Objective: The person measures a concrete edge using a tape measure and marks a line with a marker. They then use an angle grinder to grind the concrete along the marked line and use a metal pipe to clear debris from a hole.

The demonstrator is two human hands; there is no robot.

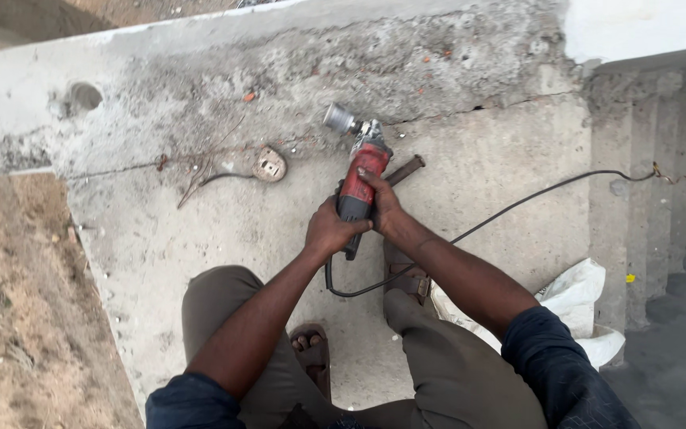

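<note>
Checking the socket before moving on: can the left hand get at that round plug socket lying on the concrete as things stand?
Probably not right away. The left hand is wrapped around the red angle grinder, as is the right hand. The round socket lies apart to the left on bare concrete, nothing blocking it.

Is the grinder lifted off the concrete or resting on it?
Lifted: both hands, left hand and right hand, grip the red angle grinder above the concrete slab.

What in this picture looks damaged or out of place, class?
The grey concrete slab is rough and cracked along its raised edge, with rusty wire scraps and a round socket loose on it. Both hands grip the red angle grinder.
</note>
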